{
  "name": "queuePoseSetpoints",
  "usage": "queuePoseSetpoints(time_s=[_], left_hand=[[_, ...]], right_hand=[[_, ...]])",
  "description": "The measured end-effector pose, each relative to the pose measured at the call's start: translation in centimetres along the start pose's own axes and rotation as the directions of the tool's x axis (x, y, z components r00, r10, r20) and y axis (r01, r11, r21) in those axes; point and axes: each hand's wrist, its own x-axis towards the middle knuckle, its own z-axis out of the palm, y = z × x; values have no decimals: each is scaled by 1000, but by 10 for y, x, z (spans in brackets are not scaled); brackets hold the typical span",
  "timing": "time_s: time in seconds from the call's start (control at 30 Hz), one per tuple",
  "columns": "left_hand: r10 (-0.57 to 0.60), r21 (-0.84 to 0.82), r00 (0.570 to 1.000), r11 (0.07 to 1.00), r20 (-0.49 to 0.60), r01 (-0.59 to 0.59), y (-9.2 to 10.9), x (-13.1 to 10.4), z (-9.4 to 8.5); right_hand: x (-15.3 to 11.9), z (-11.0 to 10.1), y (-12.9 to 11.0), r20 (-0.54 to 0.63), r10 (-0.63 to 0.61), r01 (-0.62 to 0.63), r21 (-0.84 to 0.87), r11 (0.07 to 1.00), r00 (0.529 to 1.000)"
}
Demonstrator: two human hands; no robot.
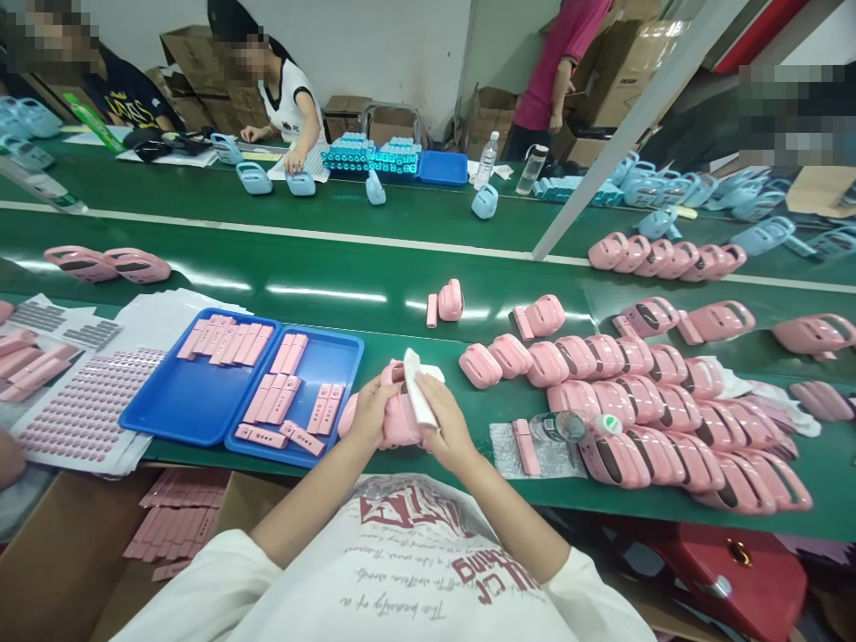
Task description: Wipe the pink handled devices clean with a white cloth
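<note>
Near the table's front edge, my left hand (374, 411) is closed round the left side of a pink plastic housing (399, 421). My right hand (444, 423) pinches a folded white cloth (418, 398) against the housing's right side. Another pink part (347, 415) shows just left of my left hand, partly hidden by it. A blue tray (354, 357) with small pink bars stands to the left of my hands. Right of them a single pink bar (526, 447) lies on clear bubble wrap (501, 459).
Rows of pink housings (621, 456) and a lying clear bottle (558, 426) are at the right. A second blue tray (177, 406) and sticker sheets (94, 410) are at the left. Across the green belt (321, 259), people sit by blue housings (254, 178).
</note>
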Motion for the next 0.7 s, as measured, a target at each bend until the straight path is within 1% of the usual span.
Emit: queuePoseSetpoints(time_s=[0.07, 0.1, 0.13, 0.2, 0.23, 0.27, 0.3, 0.33, 0.4, 0.43, 0.47, 0.5, 0.57, 0.6, 0.67, 0.7], left_hand=[[10, -1, 999, 1000, 49, -10, 3, 2, -1], [12, 7, 997, 1000, 73, -12, 4, 3, -2], [11, 23, 995, 1000, 95, -13, 4, 6, -3], [15, 90, 991, 996, 133, -27, 2, 15, -6], [34, 148, 989, 987, 146, -56, 0, 21, -7], [66, 230, 985, 968, 157, -101, -2, 30, -8], [110, 327, 979, 931, 170, -161, -4, 41, -8], [160, 431, 969, 873, 188, -228, -5, 54, -8], [256, 613, 937, 709, 237, -349, -5, 85, -7], [292, 681, 922, 623, 255, -385, -4, 104, -5], [322, 728, 911, 555, 258, -402, -2, 123, -4], [338, 757, 906, 515, 253, -403, -1, 143, -3], [338, 771, 912, 507, 234, -386, 4, 181, -2], [335, 767, 914, 516, 229, -381, 5, 199, -2], [340, 750, 911, 535, 232, -391, 8, 230, -4], [347, 739, 908, 542, 236, -399, 8, 242, -7]], right_hand=[[1, 3, 6, -74, 162, -154, 99, 983, 984], [1, 4, 8, -105, 212, -197, 138, 971, 972], [1, 4, 9, -128, 226, -204, 161, 966, 966], [-1, 3, 10, -141, 191, -166, 173, 971, 971], [-4, 1, 12, -134, 205, -179, 179, 967, 970], [-7, -3, 15, -121, 261, -237, 187, 953, 958], [-12, -7, 19, -109, 351, -327, 194, 925, 930], [-17, -13, 23, -102, 451, -427, 192, 884, 887], [-32, -25, 35, -110, 599, -580, 165, 798, 793], [-40, -32, 40, -121, 637, -621, 147, 770, 761], [-50, -39, 45, -132, 660, -646, 132, 751, 740], [-61, -45, 50, -143, 681, -670, 121, 732, 718], [-85, -57, 57, -167, 734, -733, 78, 675, 658], [-98, -62, 60, -175, 765, -771, 50, 635, 619], [-121, -70, 65, -192, 851, -870, -45, 490, 489], [-132, -73, 67, -188, 882, -902, -65, 427, 432]])
